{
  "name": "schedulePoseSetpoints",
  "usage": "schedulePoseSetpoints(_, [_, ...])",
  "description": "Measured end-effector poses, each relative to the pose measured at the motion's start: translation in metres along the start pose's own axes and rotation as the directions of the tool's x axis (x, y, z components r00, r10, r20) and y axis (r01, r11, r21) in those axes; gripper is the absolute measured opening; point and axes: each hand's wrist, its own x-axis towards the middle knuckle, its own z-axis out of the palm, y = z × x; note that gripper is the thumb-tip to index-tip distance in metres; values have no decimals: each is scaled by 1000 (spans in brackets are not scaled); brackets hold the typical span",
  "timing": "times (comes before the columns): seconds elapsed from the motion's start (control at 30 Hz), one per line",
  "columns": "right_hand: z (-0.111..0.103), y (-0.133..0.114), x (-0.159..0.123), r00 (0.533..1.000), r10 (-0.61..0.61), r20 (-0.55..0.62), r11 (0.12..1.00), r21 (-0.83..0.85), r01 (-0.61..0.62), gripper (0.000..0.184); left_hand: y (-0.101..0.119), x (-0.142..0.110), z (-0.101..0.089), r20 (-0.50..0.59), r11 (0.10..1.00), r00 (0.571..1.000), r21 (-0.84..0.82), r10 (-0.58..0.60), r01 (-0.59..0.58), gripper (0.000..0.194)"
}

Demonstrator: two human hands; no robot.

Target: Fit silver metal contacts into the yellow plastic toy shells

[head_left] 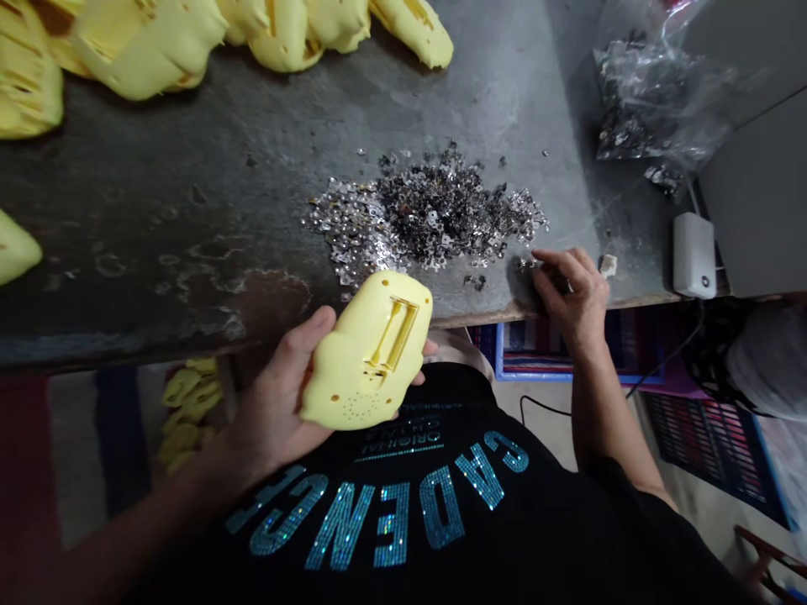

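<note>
My left hand (pixel 283 395) grips a pale yellow plastic toy housing (pixel 359 361) above my lap, at the table's front edge. Its outer face is turned up, showing a rectangular battery compartment, screw holes and a patch of small speaker holes. My right hand (pixel 577 294) rests at the table's edge, thumb and forefinger pinched low over a few small metal pieces (pixel 524 264). Whatever lies between those fingertips is too small to make out. Just beyond both hands spreads a heap of small shiny metal contact plates (pixel 441 210), brighter on its left side.
More yellow housings (pixel 145 42) line the table's far left, and another (pixel 16 249) lies at the left edge. A clear bag of metal pieces (pixel 643 101) and a white box (pixel 693 255) stand at right. Below are a blue crate (pixel 501 357) and yellow parts (pixel 189 403).
</note>
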Motion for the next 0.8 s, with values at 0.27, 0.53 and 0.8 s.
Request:
schedulePoseSetpoints(0.27, [-11, 3, -7, 996, 85, 41, 996, -6, -85, 15, -2, -2, 7, -69, 999, 997, -23, 20, -22, 60])
schedulePoseSetpoints(0.53, [-5, 3, -1, 998, 55, 30, 998, -11, -55, 8, -6, 4, 6, 108, 996, 992, -71, 64, -57, 54])
schedulePoseSetpoints(0.8, [-4, -1, 2, 994, 97, 42, 995, 3, -98, 10, -14, 1, -12, 260, 986, 965, -164, 34, 10, 56])
